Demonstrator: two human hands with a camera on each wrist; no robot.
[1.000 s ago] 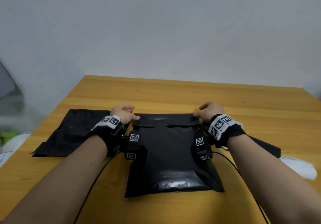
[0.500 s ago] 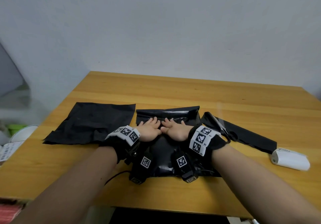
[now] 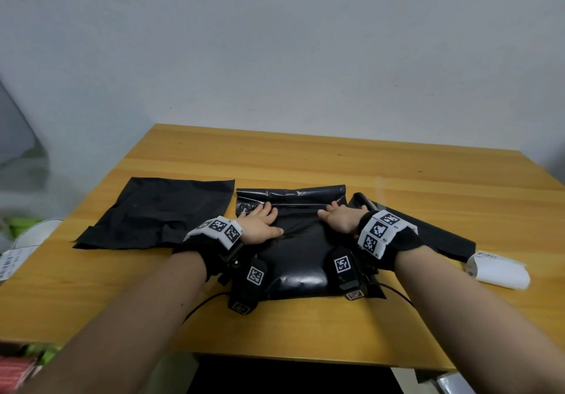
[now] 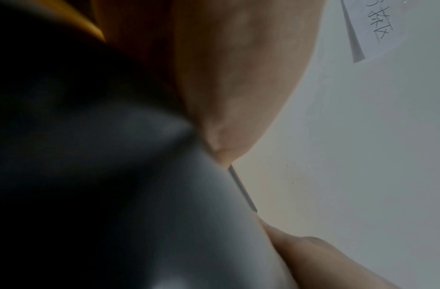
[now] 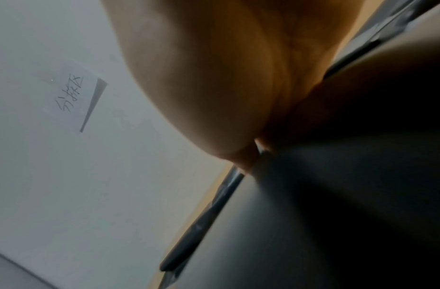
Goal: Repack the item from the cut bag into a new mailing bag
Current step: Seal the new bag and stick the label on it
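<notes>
A glossy black mailing bag [image 3: 298,253] lies filled in the middle of the wooden table, its top flap [image 3: 290,195] folded toward me. My left hand [image 3: 260,224] lies flat on the bag's left part just under the flap. My right hand [image 3: 341,218] lies flat on its right part, fingers pointing at the flap's edge. In the left wrist view my palm [image 4: 238,78] presses the dark plastic [image 4: 139,195]; the right wrist view shows my palm [image 5: 214,78] pressing it likewise. A flat, crumpled black bag [image 3: 159,213] lies to the left. What the filled bag holds is hidden.
A long black plastic piece [image 3: 434,234] lies at the right behind my right wrist. A white roll of paper [image 3: 498,271] sits at the right edge. The table's near edge [image 3: 275,354] is close to me. A paper note with handwriting [image 5: 73,95] hangs on the wall.
My hands went from the flap's outer corners to the bag's middle, then spread apart again, pressing flat along the folded flap. The camera view has tilted up and back.
</notes>
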